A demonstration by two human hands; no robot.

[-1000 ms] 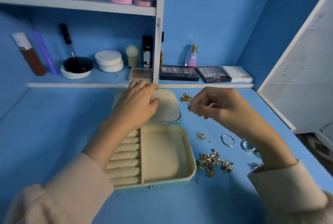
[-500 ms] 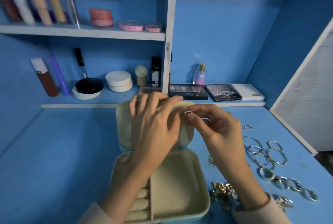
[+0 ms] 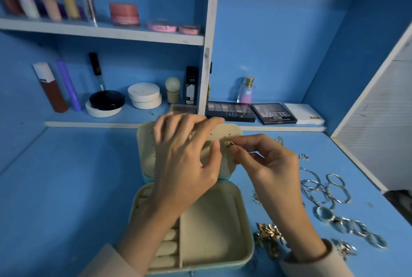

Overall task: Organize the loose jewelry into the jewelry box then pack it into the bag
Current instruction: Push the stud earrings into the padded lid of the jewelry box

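A cream-lined jewelry box lies open on the blue desk, its lid raised at the far side. My left hand holds the cream perforated panel inside the lid, fingers over its top and thumb at its front. My right hand pinches a small gold earring against that panel. Gold pieces lie heaped right of the box. Silver bangles and silver rings are spread further right. No bag is in view.
Eyeshadow palettes, a perfume bottle, round compacts and tubes stand on the low shelf behind the box. An upper shelf carries more cosmetics. A white panel borders the desk on the right.
The view rose and shifted right, revealing bangles and rings. My right hand carried the gold earring from the desk to the lid panel. My left hand stayed on the panel.
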